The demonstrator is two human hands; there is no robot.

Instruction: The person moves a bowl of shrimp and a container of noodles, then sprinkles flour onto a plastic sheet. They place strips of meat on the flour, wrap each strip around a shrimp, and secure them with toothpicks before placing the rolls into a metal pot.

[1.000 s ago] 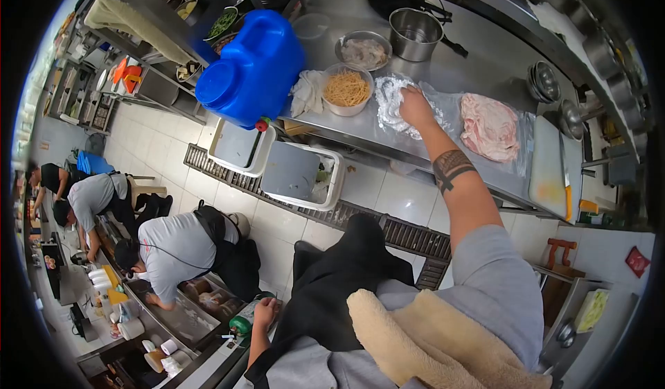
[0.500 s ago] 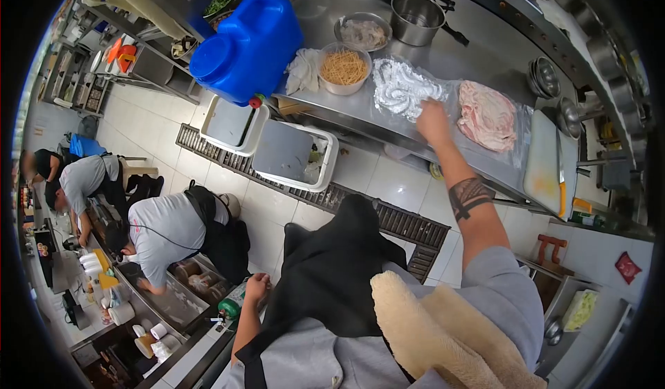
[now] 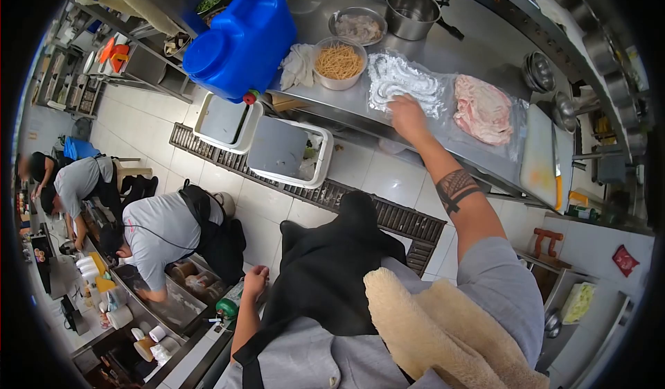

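My right hand (image 3: 409,117) reaches to the steel counter, its fingers bent and drawn together at the near edge of a spread of white powder (image 3: 398,84) on clear plastic. Whatever may be between those fingertips is hidden. A flat, pale pink piece of raw meat or skin (image 3: 483,112) lies on plastic to the right of the powder. On the left stands a tub of thin yellow strips (image 3: 339,63). Down beside my black apron (image 3: 312,271), my left hand (image 3: 255,280) hangs with its fingers curled and nothing visible in them.
A blue jug (image 3: 242,39) stands at the counter's left end, above two white bins (image 3: 320,171). A steel pot (image 3: 411,15) and a bowl (image 3: 358,27) sit farther back. At right, a knife (image 3: 556,160) lies on a cutting board (image 3: 537,157). Co-workers (image 3: 166,230) bend over the left counter.
My right hand has moved left along the near edge of the white powder. The whole view has shifted slightly. My left hand stays curled by my side.
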